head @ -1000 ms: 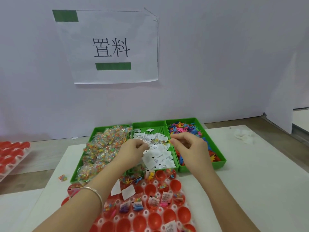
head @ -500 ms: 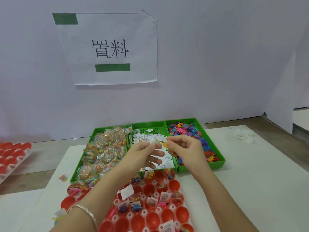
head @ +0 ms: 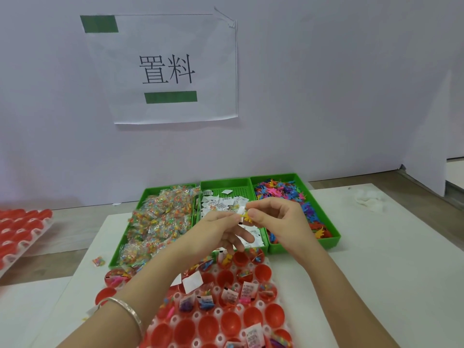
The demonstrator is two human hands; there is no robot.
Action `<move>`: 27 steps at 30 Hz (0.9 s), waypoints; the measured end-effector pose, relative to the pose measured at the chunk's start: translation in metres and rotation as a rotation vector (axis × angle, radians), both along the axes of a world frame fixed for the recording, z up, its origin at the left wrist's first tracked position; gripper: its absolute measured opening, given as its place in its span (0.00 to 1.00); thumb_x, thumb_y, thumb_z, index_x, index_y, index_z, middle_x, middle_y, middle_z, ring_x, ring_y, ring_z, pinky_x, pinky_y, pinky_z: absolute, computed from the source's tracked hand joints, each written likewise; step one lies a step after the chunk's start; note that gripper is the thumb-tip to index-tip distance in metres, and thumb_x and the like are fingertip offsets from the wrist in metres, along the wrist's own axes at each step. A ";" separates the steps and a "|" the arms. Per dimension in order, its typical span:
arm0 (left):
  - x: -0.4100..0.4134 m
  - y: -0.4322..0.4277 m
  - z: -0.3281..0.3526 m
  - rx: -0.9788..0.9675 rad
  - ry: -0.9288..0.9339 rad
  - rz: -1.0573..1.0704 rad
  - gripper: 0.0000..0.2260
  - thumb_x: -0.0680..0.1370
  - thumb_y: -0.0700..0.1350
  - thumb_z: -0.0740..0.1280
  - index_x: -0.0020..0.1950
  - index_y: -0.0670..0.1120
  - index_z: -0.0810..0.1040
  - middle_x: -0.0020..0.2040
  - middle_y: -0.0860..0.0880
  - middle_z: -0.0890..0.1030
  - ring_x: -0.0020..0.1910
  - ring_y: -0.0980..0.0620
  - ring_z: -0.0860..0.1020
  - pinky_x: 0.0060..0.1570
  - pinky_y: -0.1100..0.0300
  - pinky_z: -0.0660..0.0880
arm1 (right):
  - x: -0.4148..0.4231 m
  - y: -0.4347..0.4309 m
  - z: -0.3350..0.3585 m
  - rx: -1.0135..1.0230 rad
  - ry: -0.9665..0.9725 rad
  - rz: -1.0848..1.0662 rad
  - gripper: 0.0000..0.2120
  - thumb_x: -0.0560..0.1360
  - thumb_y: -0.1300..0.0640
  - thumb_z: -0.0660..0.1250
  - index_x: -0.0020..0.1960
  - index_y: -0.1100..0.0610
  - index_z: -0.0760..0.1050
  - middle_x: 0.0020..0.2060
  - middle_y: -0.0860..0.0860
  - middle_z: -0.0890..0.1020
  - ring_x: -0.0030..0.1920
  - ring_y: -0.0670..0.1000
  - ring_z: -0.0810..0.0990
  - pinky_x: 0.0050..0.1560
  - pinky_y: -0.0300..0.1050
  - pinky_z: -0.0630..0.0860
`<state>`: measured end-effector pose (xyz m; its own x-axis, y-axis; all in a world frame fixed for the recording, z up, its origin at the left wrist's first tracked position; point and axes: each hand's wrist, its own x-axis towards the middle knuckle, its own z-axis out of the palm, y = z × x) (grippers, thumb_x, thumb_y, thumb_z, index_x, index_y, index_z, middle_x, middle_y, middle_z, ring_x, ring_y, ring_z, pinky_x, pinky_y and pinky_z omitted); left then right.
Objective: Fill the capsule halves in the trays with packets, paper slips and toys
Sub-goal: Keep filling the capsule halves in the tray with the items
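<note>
My left hand (head: 213, 237) and my right hand (head: 278, 222) meet above the middle green bin (head: 226, 183), which holds paper slips (head: 221, 203). Both pinch a small yellow toy (head: 245, 217) between the fingertips; a white slip shows at my left fingers. The left green bin (head: 150, 194) is full of clear packets (head: 158, 222). The right green bin (head: 331, 241) holds colourful toys (head: 281, 190). In front lies a white tray (head: 200, 317) of red capsule halves (head: 263, 272); several hold slips, packets and toys, others are bare.
A second tray of red capsule halves (head: 20, 232) sits at the far left. One loose packet (head: 98, 261) lies on the white table. A paper sign (head: 165, 69) hangs on the wall behind. Crumpled white material (head: 369, 200) lies at the right.
Both hands have drawn back from the slip bin and lifted a little, coming together around the yellow toy. The left fingers have spread somewhat.
</note>
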<state>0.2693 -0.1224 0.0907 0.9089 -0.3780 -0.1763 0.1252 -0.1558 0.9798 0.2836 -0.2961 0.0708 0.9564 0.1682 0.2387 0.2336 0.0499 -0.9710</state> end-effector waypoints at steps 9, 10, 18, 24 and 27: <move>0.004 0.000 -0.006 -0.063 -0.011 0.021 0.13 0.84 0.41 0.55 0.45 0.44 0.77 0.39 0.44 0.82 0.33 0.49 0.77 0.33 0.60 0.73 | 0.000 -0.001 0.000 -0.034 -0.005 -0.021 0.06 0.73 0.64 0.72 0.45 0.53 0.83 0.36 0.48 0.85 0.38 0.44 0.83 0.39 0.34 0.77; 0.004 -0.001 -0.007 -0.045 -0.017 0.015 0.13 0.84 0.41 0.55 0.45 0.44 0.76 0.38 0.45 0.82 0.32 0.49 0.76 0.32 0.61 0.73 | 0.000 -0.001 -0.001 -0.039 -0.005 -0.020 0.06 0.73 0.64 0.72 0.45 0.53 0.83 0.36 0.48 0.85 0.38 0.43 0.83 0.40 0.34 0.77; 0.000 -0.007 -0.007 0.189 -0.197 0.074 0.11 0.84 0.43 0.56 0.52 0.43 0.77 0.43 0.48 0.76 0.36 0.52 0.75 0.38 0.55 0.72 | -0.003 0.001 0.001 -0.029 -0.002 0.014 0.07 0.73 0.64 0.72 0.46 0.54 0.83 0.38 0.51 0.86 0.38 0.44 0.83 0.40 0.34 0.77; -0.003 -0.004 -0.008 0.060 -0.251 0.196 0.07 0.81 0.43 0.64 0.58 0.49 0.73 0.42 0.47 0.81 0.30 0.49 0.80 0.29 0.60 0.76 | -0.004 0.004 0.001 -0.025 -0.018 0.013 0.07 0.73 0.65 0.72 0.45 0.53 0.83 0.37 0.52 0.86 0.37 0.45 0.83 0.40 0.34 0.77; -0.005 -0.002 -0.009 0.051 -0.261 0.234 0.03 0.80 0.43 0.66 0.50 0.45 0.79 0.42 0.46 0.84 0.31 0.45 0.82 0.24 0.60 0.75 | -0.004 0.005 0.000 -0.043 -0.033 -0.002 0.08 0.72 0.64 0.72 0.44 0.51 0.83 0.38 0.51 0.86 0.38 0.46 0.84 0.41 0.35 0.78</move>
<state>0.2645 -0.1248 0.0814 0.9867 -0.1512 0.0604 -0.0907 -0.2024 0.9751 0.2799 -0.2909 0.0711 0.9483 0.1773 0.2632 0.2660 0.0083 -0.9639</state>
